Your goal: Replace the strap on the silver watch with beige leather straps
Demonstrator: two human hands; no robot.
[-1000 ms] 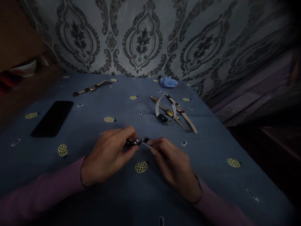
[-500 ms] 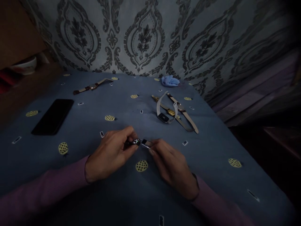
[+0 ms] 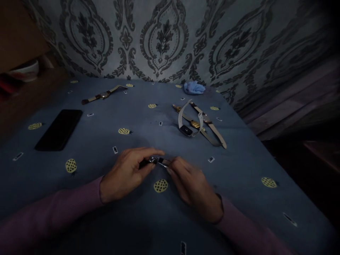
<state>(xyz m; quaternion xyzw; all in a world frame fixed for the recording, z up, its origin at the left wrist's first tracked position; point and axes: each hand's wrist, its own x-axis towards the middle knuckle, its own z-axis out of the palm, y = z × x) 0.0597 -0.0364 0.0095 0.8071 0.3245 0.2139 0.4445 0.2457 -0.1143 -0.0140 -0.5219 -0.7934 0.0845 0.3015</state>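
Observation:
My left hand (image 3: 126, 173) pinches a small shiny watch (image 3: 153, 159) between thumb and fingers, its forefinger stretched along the top. Most of the watch is hidden by the fingers. My right hand (image 3: 192, 186) is closed on a flat piece with a dark end and a pale middle, which looks like a watch strap (image 3: 165, 162). A thin bright metal edge runs along the near side of that piece; I cannot tell whether it is a separate tool. The strap end meets the watch between my two hands, just above the table.
A black phone (image 3: 60, 130) lies at left. Behind it is a brown-strapped watch (image 3: 104, 95). To the right lie a white smart band (image 3: 186, 130), a gold watch (image 3: 195, 124) and a pale-strapped watch (image 3: 216, 134). A crumpled blue cloth (image 3: 194, 88) rests near the wall.
My right hand has brought the strap piece up against the watch and tilted it. My left forefinger has straightened out over the watch. The view has shifted slightly.

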